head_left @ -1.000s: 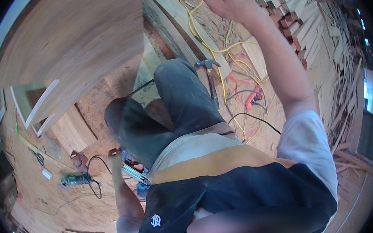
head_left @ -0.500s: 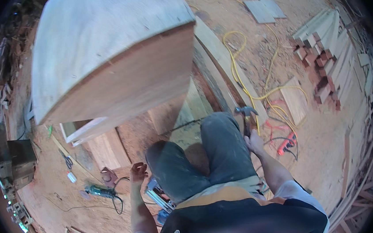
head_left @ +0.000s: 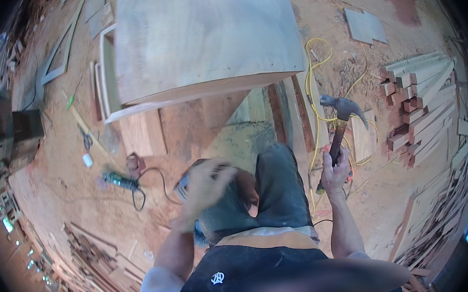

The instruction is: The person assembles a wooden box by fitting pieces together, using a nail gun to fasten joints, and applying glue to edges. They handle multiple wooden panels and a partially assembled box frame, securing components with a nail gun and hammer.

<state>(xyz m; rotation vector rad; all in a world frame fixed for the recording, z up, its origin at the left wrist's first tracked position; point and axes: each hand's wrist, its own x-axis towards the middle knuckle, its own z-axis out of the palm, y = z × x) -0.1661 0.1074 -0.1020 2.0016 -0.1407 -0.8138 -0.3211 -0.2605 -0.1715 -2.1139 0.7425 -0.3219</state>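
Note:
My right hand (head_left: 335,171) grips the dark handle of a claw hammer (head_left: 341,116), whose steel head points up at the right of my knees. My left hand (head_left: 203,188) is blurred in motion above my left knee, fingers spread, holding nothing that I can make out. A large pale plywood cabinet (head_left: 202,37) stands just ahead of my legs, its top face filling the upper middle of the view.
A green power tool (head_left: 118,181) with a black cord lies on the dusty floor at the left. A yellow cable (head_left: 316,72) runs past the cabinet. Stacked timber pieces (head_left: 420,107) lie at the right, wood strips (head_left: 99,258) at the lower left, a frame (head_left: 59,55) beyond.
My right arm came down from overhead and now holds the hammer upright beside my knee. My left hand rose from the floor side to above my knee. The view tilted toward the cabinet.

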